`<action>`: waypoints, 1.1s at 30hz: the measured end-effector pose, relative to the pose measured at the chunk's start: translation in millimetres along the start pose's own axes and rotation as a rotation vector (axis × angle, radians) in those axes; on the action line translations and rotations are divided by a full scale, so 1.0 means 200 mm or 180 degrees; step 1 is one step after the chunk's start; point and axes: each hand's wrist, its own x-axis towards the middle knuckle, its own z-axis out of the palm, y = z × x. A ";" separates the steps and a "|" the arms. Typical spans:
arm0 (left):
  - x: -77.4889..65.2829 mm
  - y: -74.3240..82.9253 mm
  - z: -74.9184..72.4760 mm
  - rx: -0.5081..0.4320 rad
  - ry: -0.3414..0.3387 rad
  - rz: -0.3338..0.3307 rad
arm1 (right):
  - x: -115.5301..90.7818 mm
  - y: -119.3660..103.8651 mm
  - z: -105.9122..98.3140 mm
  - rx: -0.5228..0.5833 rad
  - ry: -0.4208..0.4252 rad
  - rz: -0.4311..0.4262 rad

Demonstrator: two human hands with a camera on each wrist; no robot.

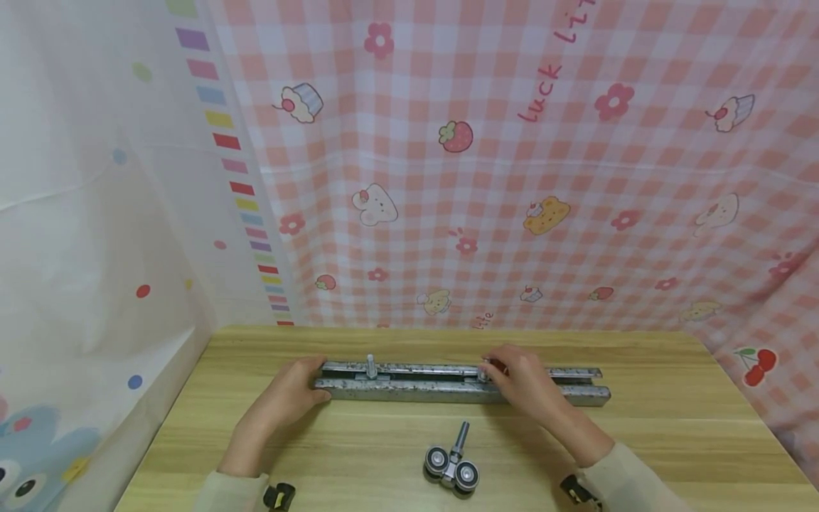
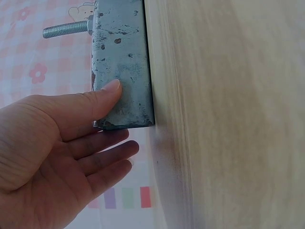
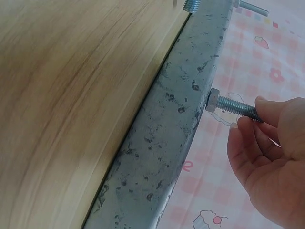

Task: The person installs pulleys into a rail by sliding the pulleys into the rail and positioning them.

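A scuffed steel channel track (image 1: pixel 409 392) lies across the wooden table, its slot facing up. My left hand (image 1: pixel 289 395) grips the track's left end; in the left wrist view the thumb (image 2: pixel 102 98) presses its near side face. Between thumb and fingertips, my right hand (image 1: pixel 530 387) pinches the threaded bolt (image 3: pixel 236 106) of a roller that stands up from the slot, right of the middle. Another upright bolt (image 1: pixel 370 367) rises from the slot near the left end. The wheels under both bolts are hidden inside the track.
A loose roller hanger (image 1: pixel 451 471) with black-rimmed wheels and a threaded bolt lies on the table (image 1: pixel 358 455) in front of the track. Behind the table hangs a pink checked cloth (image 1: pixel 409 270); a white cloth (image 1: pixel 115 235) hangs at the left.
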 end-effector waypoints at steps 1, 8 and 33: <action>0.00 0.00 0.00 0.0004 -0.0002 0.0000 | 0.00 0.00 0.00 0.0003 0.0000 -0.0010; 0.01 0.00 0.00 0.0014 -0.0025 -0.0057 | 0.01 -0.01 0.02 -0.0004 0.0011 -0.0046; 0.01 -0.01 0.01 -0.0002 0.0078 0.0059 | 0.03 -0.05 0.06 0.0105 -0.0028 -0.0119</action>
